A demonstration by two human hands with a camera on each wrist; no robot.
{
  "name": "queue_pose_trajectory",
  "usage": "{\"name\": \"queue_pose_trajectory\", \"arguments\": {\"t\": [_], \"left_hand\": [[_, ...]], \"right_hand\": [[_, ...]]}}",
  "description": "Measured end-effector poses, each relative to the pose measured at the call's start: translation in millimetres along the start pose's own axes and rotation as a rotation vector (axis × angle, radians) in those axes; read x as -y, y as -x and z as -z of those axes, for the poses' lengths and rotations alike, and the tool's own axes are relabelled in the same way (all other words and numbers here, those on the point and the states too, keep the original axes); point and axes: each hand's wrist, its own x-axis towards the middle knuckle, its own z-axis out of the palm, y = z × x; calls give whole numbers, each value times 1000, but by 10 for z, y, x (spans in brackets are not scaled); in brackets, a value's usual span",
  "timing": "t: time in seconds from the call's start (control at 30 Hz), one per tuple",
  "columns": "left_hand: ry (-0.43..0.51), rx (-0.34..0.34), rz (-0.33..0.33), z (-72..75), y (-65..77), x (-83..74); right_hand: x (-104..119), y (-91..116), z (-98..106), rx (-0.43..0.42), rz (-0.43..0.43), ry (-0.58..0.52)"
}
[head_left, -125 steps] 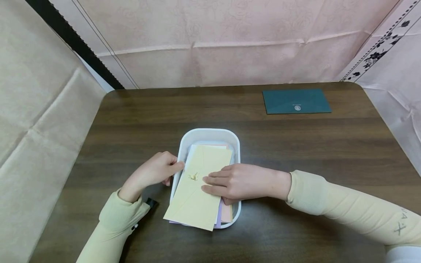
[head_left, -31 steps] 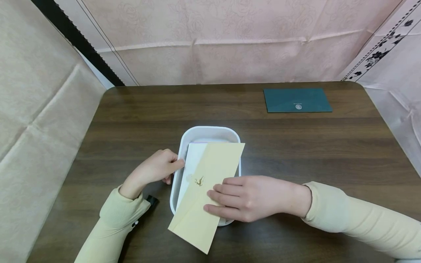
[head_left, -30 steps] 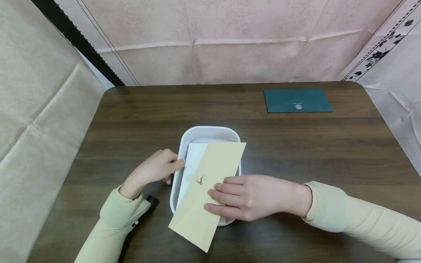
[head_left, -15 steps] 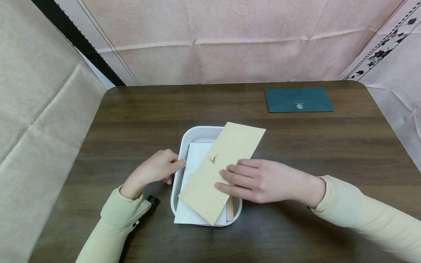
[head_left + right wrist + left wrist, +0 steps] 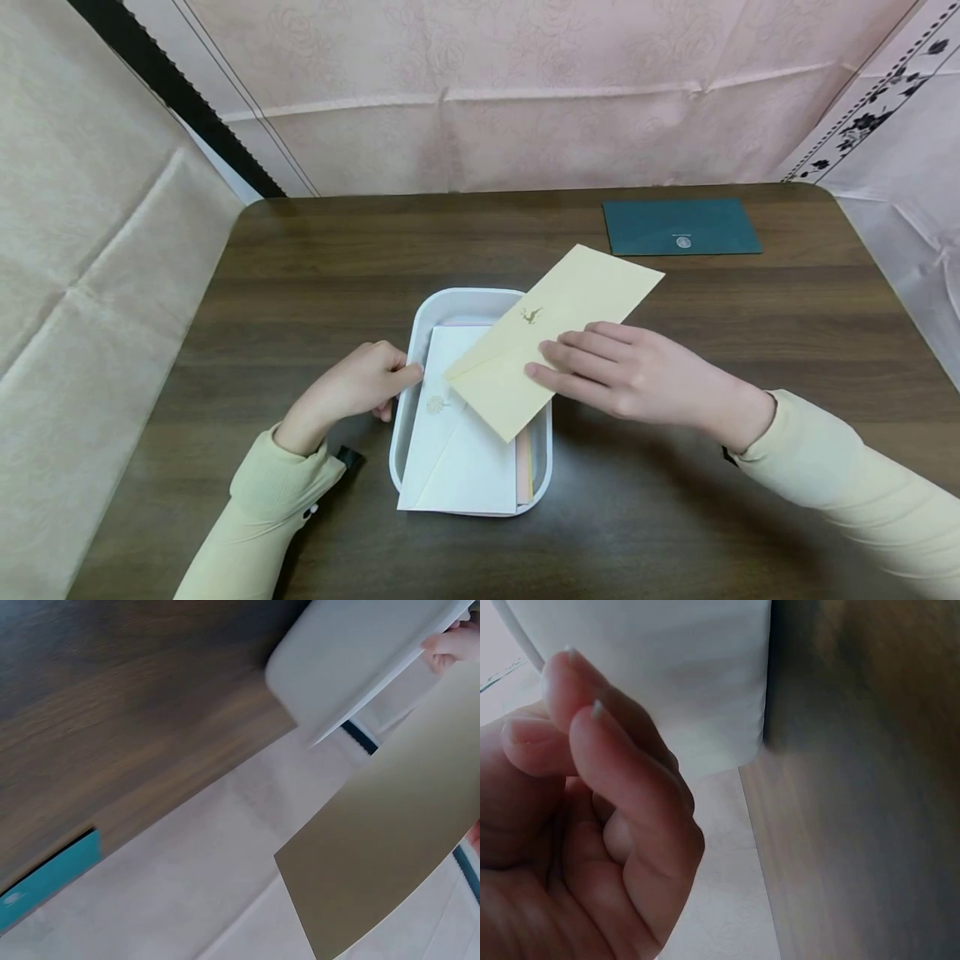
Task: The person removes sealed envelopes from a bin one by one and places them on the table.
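Note:
My right hand (image 5: pixel 633 375) holds a pale yellow envelope (image 5: pixel 570 312) with a small gold deer by its right edge, fingers on top. The envelope is tilted and raised above the white plastic bin (image 5: pixel 468 294); its underside (image 5: pixel 375 840) shows in the right wrist view. A white envelope (image 5: pixel 457 458) with a faint gold emblem lies on top inside the bin, one corner over the front rim. Pink and yellow paper edges (image 5: pixel 524 471) show beside it. My left hand (image 5: pixel 363 379) grips the bin's left rim, fingers curled against its outer wall (image 5: pixel 712 682) in the left wrist view.
A dark teal envelope (image 5: pixel 682 227) with a round silver mark lies at the back right of the brown wooden table (image 5: pixel 315 275). Pale patterned cloth (image 5: pixel 525 142) hangs behind the table's far edge, and more cloth drapes at both sides.
My right hand has drawn the yellow envelope off the stack, up and to the right, turning it clockwise. More of the white envelope beneath now shows. The left hand stays on the rim.

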Motion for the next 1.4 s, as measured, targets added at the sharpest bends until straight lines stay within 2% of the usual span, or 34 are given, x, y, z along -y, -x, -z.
{"name": "queue_pose_trajectory", "arguments": {"t": [0.3, 0.6, 1.0, 1.4], "left_hand": [[13, 1, 15, 0, -1, -13], [25, 6, 16, 3, -1, -16], [26, 10, 26, 16, -5, -19], [2, 13, 1, 10, -6, 4]], "right_hand": [[-97, 154, 65, -12, -150, -59], [-178, 419, 102, 28, -279, -75], [-285, 853, 155, 104, -415, -80], [-328, 1234, 230, 156, -511, -56]]}}
